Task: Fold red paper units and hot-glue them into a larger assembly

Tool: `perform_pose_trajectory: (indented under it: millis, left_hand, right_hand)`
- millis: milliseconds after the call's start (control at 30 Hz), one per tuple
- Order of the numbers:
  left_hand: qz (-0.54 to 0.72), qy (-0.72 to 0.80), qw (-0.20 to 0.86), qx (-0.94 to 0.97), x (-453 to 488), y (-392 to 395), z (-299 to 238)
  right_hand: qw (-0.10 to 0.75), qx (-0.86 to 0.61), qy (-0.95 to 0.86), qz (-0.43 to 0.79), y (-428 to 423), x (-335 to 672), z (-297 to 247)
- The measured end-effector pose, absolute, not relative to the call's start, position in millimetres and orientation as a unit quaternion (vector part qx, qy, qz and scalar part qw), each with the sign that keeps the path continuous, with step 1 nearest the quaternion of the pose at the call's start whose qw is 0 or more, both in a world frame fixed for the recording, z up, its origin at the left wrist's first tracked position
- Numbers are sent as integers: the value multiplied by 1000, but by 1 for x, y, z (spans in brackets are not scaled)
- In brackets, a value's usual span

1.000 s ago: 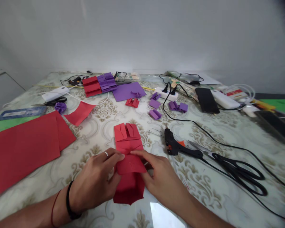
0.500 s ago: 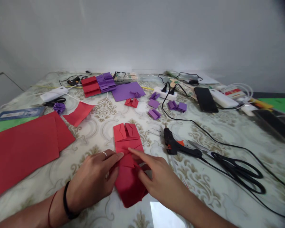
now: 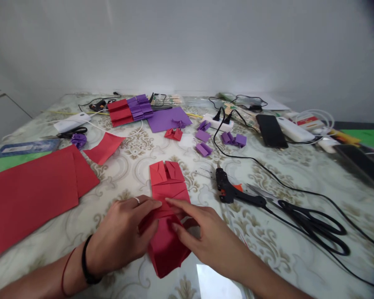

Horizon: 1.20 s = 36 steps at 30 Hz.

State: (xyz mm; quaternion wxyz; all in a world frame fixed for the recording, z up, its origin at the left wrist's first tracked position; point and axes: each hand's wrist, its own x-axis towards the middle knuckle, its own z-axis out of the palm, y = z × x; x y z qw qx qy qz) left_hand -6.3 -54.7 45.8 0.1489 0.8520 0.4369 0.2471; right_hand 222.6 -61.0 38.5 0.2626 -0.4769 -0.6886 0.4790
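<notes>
A strip of red paper lies in front of me, creased across, with two small flaps folded in at its far end. Its near part tilts up off the table. My left hand grips the paper's left edge between thumb and fingers; a ring and a black wristband show on it. On the opposite edge, my right hand pinches the same paper, index finger on a crease and thumb on the raised part. To the right lie a black glue gun and scissors with black handles.
Large red sheets cover the left side. Beyond my hands are a small folded red piece, several folded purple pieces and a purple sheet. A black cable runs from the white power strip past the phone.
My fingers have slid slightly nearer along the red paper. Its near part has lifted and bent at the crease between my hands.
</notes>
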Motion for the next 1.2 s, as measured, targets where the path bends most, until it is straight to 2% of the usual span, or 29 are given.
perform_pose_trajectory:
  millis: [367, 867, 1200]
  left_hand:
    - [342, 370, 81, 860, -6, -55, 59]
    - [394, 367, -11, 843, -6, -56, 62]
    - [374, 358, 11, 855, -5, -53, 65]
  right_hand:
    - [328, -495, -700, 397, -58, 231, 39]
    - [315, -465, -691, 455, -68, 224, 40]
    - [310, -448, -668, 508, -68, 226, 38]
